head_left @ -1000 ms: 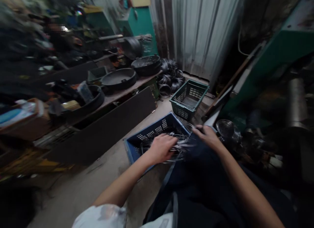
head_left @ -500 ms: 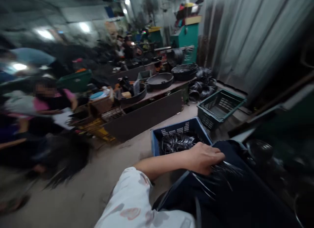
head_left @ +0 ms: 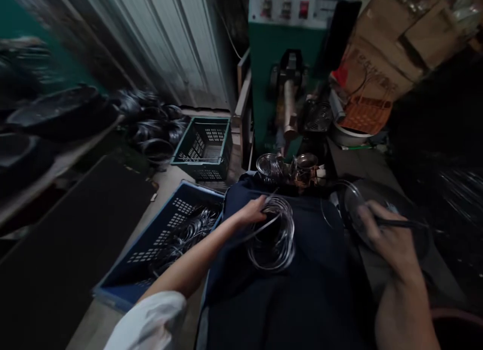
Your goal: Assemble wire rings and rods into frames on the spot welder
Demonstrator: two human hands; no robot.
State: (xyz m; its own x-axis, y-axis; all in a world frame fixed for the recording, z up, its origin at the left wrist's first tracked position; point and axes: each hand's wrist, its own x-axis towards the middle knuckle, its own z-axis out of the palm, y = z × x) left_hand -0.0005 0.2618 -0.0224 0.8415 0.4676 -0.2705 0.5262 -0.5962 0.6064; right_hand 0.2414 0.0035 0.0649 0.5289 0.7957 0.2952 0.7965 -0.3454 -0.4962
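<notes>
My left hand (head_left: 254,210) is closed on the upper left side of a loose coil of thin, glossy grey strands (head_left: 289,229). The coil hangs over the dark blue cloth (head_left: 309,289) on my lap; whether it is wire or plastic cord I cannot tell. On the right, my blurred right hand (head_left: 390,237) is curled, with a slim dark rod-like thing (head_left: 398,223) at its fingers. A pale curved strand (head_left: 352,186) arcs near those fingertips. Beneath that hand lies a round, dark, shallow dish or disc (head_left: 350,209).
A blue crate (head_left: 128,284) holding tangled dark strands stands at my left. Beyond it are a green crate (head_left: 199,159) and heaped dark coils (head_left: 143,108). Ahead is a green machine (head_left: 260,103) with a red light and metal spools (head_left: 269,165). A wicker basket (head_left: 368,113) and cardboard boxes (head_left: 377,53) are at right.
My view has swung right, from the workshop with other people to the green machine. My left hand, still holding strands, now shows a full coil. My right hand has come into view.
</notes>
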